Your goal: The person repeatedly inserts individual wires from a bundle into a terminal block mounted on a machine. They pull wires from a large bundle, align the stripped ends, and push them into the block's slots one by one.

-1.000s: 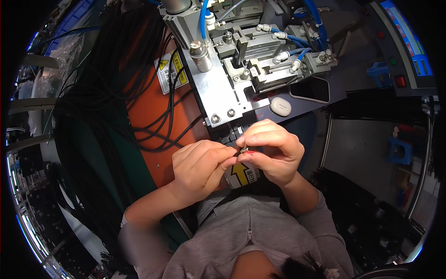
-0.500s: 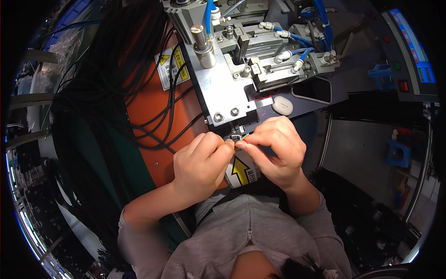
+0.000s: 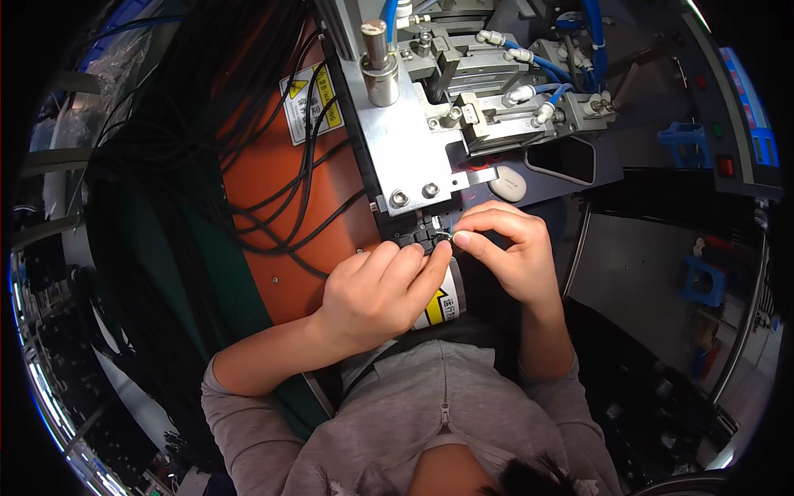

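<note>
So, your right hand [image 3: 514, 252], just right of the frame's centre, pinches a small wired part [image 3: 445, 233] between thumb and forefinger. Your left hand [image 3: 372, 293], left of it, has its fingers curled and its forefinger reaching toward that part; you cannot tell from this whether it grips anything. Just left of the part, near mid-frame, sits a black fixture [image 3: 411, 234]. Above lies your bright metal plate [image 3: 405, 157]; a white case [image 3: 507, 183] and phone [image 3: 561, 159] lie toward the upper right, black cables [image 3: 190, 186] toward the upper left.
</note>
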A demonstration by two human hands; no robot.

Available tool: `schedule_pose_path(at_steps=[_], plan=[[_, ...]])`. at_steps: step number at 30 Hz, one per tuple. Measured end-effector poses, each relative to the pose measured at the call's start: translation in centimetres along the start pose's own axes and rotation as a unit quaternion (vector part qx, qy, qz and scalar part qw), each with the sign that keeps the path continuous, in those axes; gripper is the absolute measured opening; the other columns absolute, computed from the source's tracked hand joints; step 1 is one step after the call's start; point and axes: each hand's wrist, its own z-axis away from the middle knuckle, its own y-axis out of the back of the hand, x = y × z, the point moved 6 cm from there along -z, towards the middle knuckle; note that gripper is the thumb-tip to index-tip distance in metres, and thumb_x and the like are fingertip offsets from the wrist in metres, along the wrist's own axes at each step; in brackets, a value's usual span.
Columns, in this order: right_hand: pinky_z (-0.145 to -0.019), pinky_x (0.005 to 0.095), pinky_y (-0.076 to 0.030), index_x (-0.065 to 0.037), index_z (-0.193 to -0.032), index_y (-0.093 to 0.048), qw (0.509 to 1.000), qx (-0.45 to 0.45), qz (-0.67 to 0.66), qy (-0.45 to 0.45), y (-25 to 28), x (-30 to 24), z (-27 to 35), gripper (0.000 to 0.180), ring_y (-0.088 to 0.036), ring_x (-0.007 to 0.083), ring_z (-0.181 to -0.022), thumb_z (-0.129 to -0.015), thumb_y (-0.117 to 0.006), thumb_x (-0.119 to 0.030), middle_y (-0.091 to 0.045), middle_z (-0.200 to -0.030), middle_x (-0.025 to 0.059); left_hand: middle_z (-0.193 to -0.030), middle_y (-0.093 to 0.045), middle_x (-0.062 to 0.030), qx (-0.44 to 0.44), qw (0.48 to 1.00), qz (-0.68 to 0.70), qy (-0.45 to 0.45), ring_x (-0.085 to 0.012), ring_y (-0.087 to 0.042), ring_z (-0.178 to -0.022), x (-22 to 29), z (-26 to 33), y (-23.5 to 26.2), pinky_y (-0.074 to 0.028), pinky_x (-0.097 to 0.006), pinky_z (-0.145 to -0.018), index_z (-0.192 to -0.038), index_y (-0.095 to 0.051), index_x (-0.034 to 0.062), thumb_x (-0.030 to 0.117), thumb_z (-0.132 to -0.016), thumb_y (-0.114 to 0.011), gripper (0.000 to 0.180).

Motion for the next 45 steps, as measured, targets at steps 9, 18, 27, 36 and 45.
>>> schedule_pose_path(at_steps=[9, 18, 27, 36, 45], plan=[[-0.060, 0.0358, -0.043, -0.001, -0.072, -0.058, 0.962, 0.085, 0.228, 0.123, -2.0, -1.6, -0.4, 0.007, -0.053, 0.0275, -0.066, -0.074, -0.065, 0.001, -0.055, -0.070, 0.0095, -0.066, -0.037, -0.0001, -0.068, 0.995, -0.029, 0.067, -0.0101, -0.043, -0.054, -0.4, -0.2, -1.1, -0.033, -0.024, -0.042, -0.103, -0.070, 0.0082, 0.005, -0.072, -0.065, 0.032], [-0.059, 0.0333, -0.043, -0.001, -0.074, -0.059, 0.964, 0.116, 0.186, 0.150, -1.9, -0.6, -0.4, 0.005, -0.053, 0.0249, -0.065, -0.074, -0.064, 0.001, -0.057, -0.072, 0.0094, -0.072, -0.043, -0.0003, -0.063, 0.997, -0.041, 0.027, -0.0099, -0.048, -0.060, -0.4, -0.4, -1.0, -0.036, -0.021, -0.043, -0.100, -0.066, 0.0015, 0.009, -0.072, -0.061, 0.030], [-0.059, 0.0268, -0.041, 0.002, -0.077, -0.056, 0.954, 0.058, -0.219, -0.197, -2.7, 6.0, 0.1, 0.005, -0.051, 0.0130, -0.063, -0.079, -0.059, -0.002, -0.054, -0.068, 0.0063, -0.070, -0.051, 0.0000, 0.007, 0.999, 0.004, 0.049, -0.0113, -0.051, -0.055, -1.3, -0.8, -1.2, -0.039, -0.026, -0.045, -0.093, -0.069, 0.0076, 0.010, -0.069, -0.066, 0.024], [-0.061, 0.0237, -0.039, 0.001, -0.079, -0.056, 0.990, 0.123, -0.017, -0.060, -1.5, 3.9, 0.0, 0.011, -0.048, 0.0087, -0.065, -0.086, -0.062, -0.005, -0.052, -0.068, 0.0002, -0.071, -0.047, 0.0010, -0.063, 0.995, -0.058, 0.060, -0.0094, -0.051, -0.058, -0.6, 0.0, -0.5, -0.037, -0.023, -0.049, -0.094, -0.067, 0.0033, 0.009, -0.072, -0.063, 0.023], [-0.067, 0.0241, -0.039, 0.002, -0.080, -0.053, 0.965, 0.198, 0.017, 0.171, -0.9, -1.1, 1.5, 0.007, -0.047, 0.0128, -0.074, -0.087, -0.053, 0.002, -0.052, -0.079, 0.0057, -0.087, -0.063, -0.0059, -0.135, 0.979, -0.014, 0.149, -0.0163, -0.062, -0.073, -3.5, 3.4, 0.5, -0.049, -0.027, -0.055, -0.093, -0.065, 0.0036, 0.012, -0.082, -0.059, 0.015]])
